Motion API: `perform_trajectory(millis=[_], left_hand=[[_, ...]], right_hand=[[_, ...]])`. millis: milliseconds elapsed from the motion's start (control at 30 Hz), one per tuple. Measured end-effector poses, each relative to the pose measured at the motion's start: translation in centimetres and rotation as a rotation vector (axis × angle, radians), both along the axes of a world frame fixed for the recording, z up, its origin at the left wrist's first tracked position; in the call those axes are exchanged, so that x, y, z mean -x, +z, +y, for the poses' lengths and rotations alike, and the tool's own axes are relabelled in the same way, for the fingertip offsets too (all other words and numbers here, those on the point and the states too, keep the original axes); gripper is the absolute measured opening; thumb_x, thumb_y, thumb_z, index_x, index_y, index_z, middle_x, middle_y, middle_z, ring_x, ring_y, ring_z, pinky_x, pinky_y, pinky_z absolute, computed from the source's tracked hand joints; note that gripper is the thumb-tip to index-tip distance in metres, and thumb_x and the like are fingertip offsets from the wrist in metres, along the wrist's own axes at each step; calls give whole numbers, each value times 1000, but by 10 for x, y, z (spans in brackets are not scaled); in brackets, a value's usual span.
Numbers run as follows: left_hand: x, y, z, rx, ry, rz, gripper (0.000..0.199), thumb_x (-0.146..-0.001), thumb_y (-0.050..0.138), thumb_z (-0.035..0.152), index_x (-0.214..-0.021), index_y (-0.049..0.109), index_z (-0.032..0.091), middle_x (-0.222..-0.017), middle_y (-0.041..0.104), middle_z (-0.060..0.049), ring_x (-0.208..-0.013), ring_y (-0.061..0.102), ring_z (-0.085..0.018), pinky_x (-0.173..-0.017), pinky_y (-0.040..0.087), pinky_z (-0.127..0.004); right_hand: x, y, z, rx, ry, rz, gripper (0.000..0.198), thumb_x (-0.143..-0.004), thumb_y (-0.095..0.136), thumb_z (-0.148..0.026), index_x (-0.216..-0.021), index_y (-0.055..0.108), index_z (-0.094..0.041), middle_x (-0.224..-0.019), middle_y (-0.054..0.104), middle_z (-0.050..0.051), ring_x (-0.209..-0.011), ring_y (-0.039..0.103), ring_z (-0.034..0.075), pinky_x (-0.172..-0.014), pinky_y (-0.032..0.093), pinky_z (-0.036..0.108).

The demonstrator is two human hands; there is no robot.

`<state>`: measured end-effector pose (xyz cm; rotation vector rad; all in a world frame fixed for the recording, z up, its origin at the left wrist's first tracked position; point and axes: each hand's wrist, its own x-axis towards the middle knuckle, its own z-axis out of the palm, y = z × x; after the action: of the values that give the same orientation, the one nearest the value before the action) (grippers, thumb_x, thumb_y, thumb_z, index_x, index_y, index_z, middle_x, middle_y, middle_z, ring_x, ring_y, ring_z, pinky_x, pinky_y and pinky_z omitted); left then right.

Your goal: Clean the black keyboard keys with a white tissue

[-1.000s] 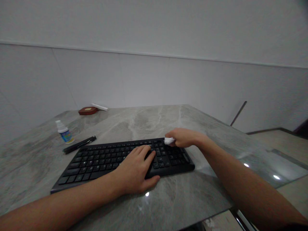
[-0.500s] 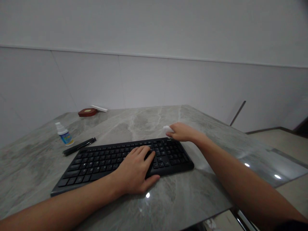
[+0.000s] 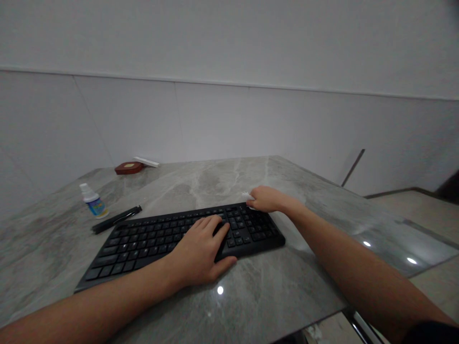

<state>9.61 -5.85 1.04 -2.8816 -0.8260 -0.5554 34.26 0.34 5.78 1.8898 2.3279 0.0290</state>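
Observation:
A black keyboard (image 3: 150, 241) lies on the grey marbled table. My left hand (image 3: 201, 251) rests on its keys right of the middle, fingers spread and the thumb reaching past the front edge. At the keyboard's far right corner, my right hand (image 3: 266, 198) is closed on a white tissue (image 3: 247, 196). Only a small part of that tissue shows beyond the fingers; the rest is hidden in the grip.
Left of the keyboard stand a small white spray bottle (image 3: 93, 200) with a blue label and, lying flat, a black brush-like tool (image 3: 116, 219). Farther back sit a reddish-brown case (image 3: 129, 167) and a white flat item (image 3: 146, 162) near the wall (image 3: 215, 124).
My right hand with the tissue has shifted slightly toward me, onto the keyboard's top right corner. My left hand stays in place on the keys.

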Motion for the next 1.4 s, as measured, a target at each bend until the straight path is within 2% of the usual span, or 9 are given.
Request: perform_trajectory(millis=[133, 300, 467, 667, 833, 1000, 1167, 1400], left_hand=[[0, -1, 0, 4, -4, -8, 62, -83, 59, 50, -129, 53, 9, -129, 51, -21, -119, 50, -36, -101, 44, -53], [0, -2, 2, 13, -9, -12, 61, -83, 60, 49, -129, 53, 9, -130, 50, -20, -119, 49, -36, -101, 43, -52], [0, -1, 1, 22, -14, -29, 60, -83, 60, 49, -129, 53, 9, -130, 51, -20, -119, 50, -36, -101, 44, -53], [0, 1, 0, 28, -14, -14, 61, -83, 60, 48, -128, 53, 8, -129, 51, -22, -119, 50, -37, -101, 44, -53], [0, 0, 0, 13, -20, -22, 61, -84, 58, 49, -130, 52, 8, -129, 51, -21, -120, 49, -36, -101, 43, -53], [-1, 0, 0, 8, -9, 21, 64, -85, 58, 50, -132, 51, 6, -130, 50, -21, -121, 48, -36, -104, 42, -51], [1, -2, 2, -21, -8, 34, 64, -86, 56, 50, -132, 52, 6, -131, 49, -22, -122, 48, -37, -103, 42, -52], [3, -7, 5, -31, -30, -37, 59, -86, 56, 50, -130, 54, 11, -130, 52, -20, -120, 50, -36, -101, 44, -52]], right_hand=[[2, 2, -4, -27, 21, -24, 42, -88, 44, -36, -101, 73, -8, -103, 71, 21, -96, 67, 30, -75, 48, 33], [2, 5, -7, 59, 23, -27, 41, -86, 48, -37, -100, 73, -9, -100, 72, 20, -93, 68, 29, -70, 48, 31], [5, 1, -5, -44, 4, -51, 44, -90, 41, -36, -104, 72, -8, -104, 71, 21, -97, 67, 30, -76, 48, 34], [4, 8, -9, 71, 42, -45, 41, -89, 45, -36, -102, 72, -7, -103, 71, 21, -96, 67, 29, -74, 48, 32], [4, 6, -9, -13, -4, -41, 43, -93, 41, -38, -102, 72, -8, -102, 71, 21, -96, 67, 29, -75, 47, 33], [-2, 8, -8, 98, 39, -13, 38, -90, 48, -36, -99, 72, -8, -100, 72, 18, -91, 68, 26, -72, 46, 29], [-6, 3, -2, -25, 11, -23, 43, -92, 44, -40, -104, 71, -9, -104, 71, 19, -95, 67, 27, -74, 46, 31], [-15, 6, 0, 80, -7, -40, 40, -88, 48, -39, -100, 72, -10, -101, 72, 18, -90, 67, 25, -68, 44, 27]])
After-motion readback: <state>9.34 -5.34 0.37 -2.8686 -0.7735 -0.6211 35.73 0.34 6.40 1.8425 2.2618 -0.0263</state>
